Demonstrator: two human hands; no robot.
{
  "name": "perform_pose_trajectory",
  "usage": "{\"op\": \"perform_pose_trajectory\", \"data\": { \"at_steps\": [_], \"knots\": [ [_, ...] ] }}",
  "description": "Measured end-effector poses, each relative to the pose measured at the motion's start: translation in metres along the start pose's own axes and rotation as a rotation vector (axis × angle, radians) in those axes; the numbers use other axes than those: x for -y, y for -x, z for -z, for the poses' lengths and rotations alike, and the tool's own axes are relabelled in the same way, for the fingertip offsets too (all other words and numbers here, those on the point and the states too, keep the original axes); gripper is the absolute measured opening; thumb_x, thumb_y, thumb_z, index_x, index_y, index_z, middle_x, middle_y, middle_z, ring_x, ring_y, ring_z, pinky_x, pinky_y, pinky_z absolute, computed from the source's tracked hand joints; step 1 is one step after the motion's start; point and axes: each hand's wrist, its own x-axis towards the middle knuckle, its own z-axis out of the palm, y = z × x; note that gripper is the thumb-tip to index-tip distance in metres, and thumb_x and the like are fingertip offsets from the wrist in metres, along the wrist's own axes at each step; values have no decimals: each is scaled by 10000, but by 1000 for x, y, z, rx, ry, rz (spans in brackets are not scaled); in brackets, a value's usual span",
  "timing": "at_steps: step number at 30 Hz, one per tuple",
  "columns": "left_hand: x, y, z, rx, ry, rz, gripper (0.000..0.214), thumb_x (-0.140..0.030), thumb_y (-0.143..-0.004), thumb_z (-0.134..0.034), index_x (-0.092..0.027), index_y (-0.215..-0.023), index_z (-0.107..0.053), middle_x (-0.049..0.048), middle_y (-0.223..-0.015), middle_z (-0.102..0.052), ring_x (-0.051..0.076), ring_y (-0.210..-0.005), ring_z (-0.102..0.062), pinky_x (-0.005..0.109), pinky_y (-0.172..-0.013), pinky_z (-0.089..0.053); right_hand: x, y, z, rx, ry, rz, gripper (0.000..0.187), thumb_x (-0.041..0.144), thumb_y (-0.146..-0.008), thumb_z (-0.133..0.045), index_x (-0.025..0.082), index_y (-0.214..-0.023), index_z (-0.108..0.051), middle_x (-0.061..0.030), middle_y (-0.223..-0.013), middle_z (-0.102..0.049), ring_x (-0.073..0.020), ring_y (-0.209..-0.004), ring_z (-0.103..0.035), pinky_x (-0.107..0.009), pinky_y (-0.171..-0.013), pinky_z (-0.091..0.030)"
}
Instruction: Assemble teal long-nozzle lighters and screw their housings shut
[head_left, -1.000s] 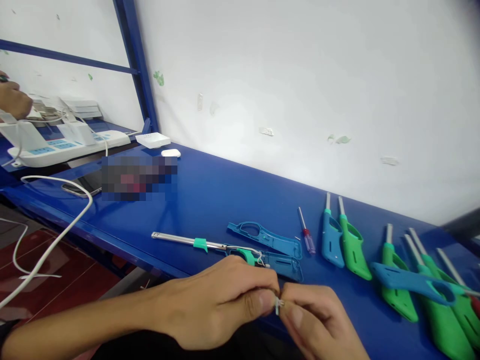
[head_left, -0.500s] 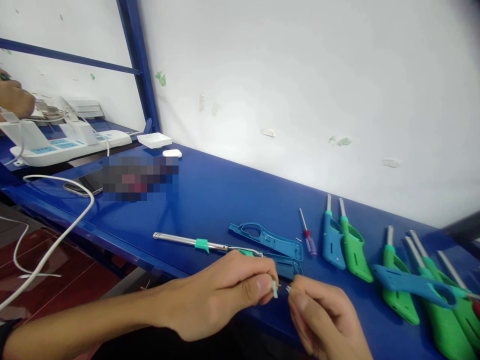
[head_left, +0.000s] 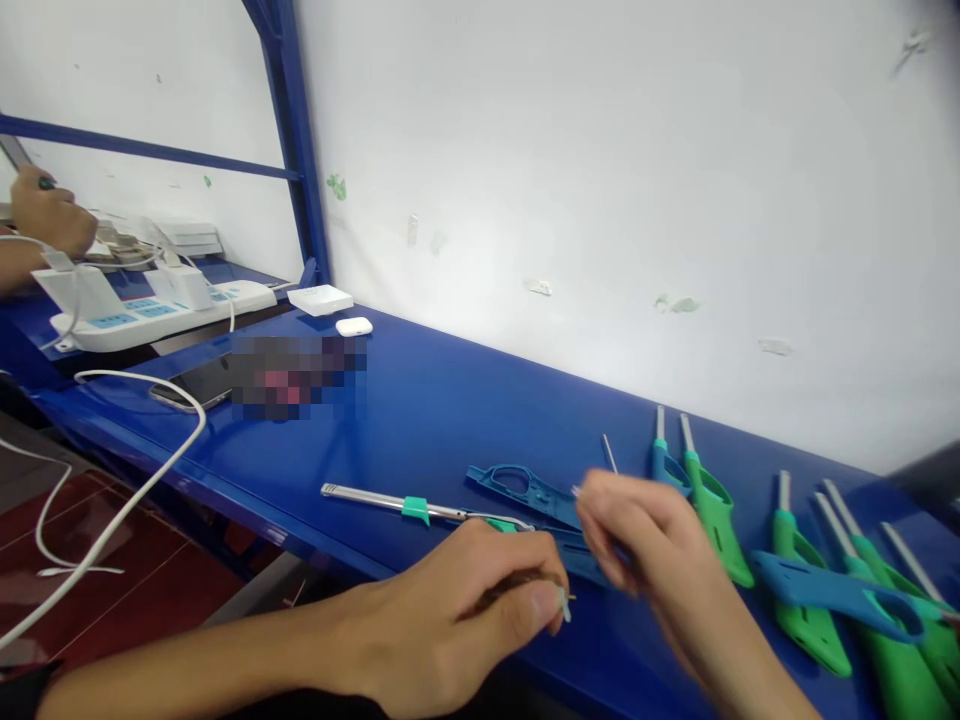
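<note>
My left hand point(head_left: 480, 615) is closed in a pinch around a small pale piece point(head_left: 565, 604) with a thin brass-coloured bit poking out beside it. Raised over the table, my right hand point(head_left: 637, 525) pinches something tiny and whitish at its fingertips, too small to name. Beyond both hands lies an opened blue lighter shell half point(head_left: 529, 490), partly covered by the right hand. A second blue piece lies nearer, mostly behind the hands. To the left rests a metal lighter tube point(head_left: 367, 497) with a green trigger point(head_left: 416, 509); its inner end is behind my left hand.
Several green and blue long-necked lighters point(head_left: 814, 610) lie on the right. A screwdriver shaft point(head_left: 610, 452) shows behind my right hand. At left are a phone point(head_left: 199, 383), a white cable point(head_left: 176, 455), a power strip point(head_left: 161, 318) and another person's hand point(head_left: 56, 215).
My right hand has moved up and away from my left hand, now covering the screwdriver handle. My left hand keeps its pinch. The whole view has shifted slightly.
</note>
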Motion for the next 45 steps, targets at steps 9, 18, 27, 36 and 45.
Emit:
{"op": "perform_pose_trajectory", "data": {
  "at_steps": [9, 18, 27, 36, 45],
  "knots": [
    [-6, 3, 3, 19, -36, -2, 260, -374, -1070, -435, -204, -952, -592, 7, -777, -597, 153, -698, -548, 234, -605, -419, 14, -131, -46, 423, 326, -8, 265, 408, -1039, -669, 169, -1151, -698, -48, -1072, -733, -158, -840, -709, -332, -741, -618],
    [0, 0, -2, 19, -79, -29, 102, -215, -1011, -531, -210, -909, -543, -91, -617, -444, 76, -535, -454, 166, -513, -367, 17, -166, -59, 409, 492, 34, 331, 418, -1039, -666, 181, -1270, -675, -84, -1238, -714, -216, -1014, -723, -420, -873, -627],
    [1, 12, 30, -322, -671, 139, 281, -247, -1081, -415, -221, -1206, -664, 89, -1105, -663, 265, -913, -653, 367, -723, -465, 6, -94, -4, 12, 761, 256, 472, 489, -1109, -473, 195, -763, -602, 40, -632, -553, -127, -554, -502, -291, -593, -420],
    [29, 7, 65, -356, -1023, 378, 265, -174, -1072, -485, -135, -1212, -707, 162, -1086, -662, 389, -1015, -641, 413, -675, -497, -33, -37, 35, -105, 829, 423, 444, 443, -1142, -348, 225, -816, -558, 19, -656, -539, -143, -559, -460, -320, -611, -282],
    [4, 15, 32, -95, -882, 196, 122, -285, -1084, -596, -296, -1154, -696, 1, -1181, -667, 222, -1124, -655, 388, -1001, -522, -29, -18, 27, 163, 883, 495, 262, 527, -1034, -616, 268, -1061, -641, 18, -875, -695, -186, -695, -643, -322, -642, -326]
  ]
}}
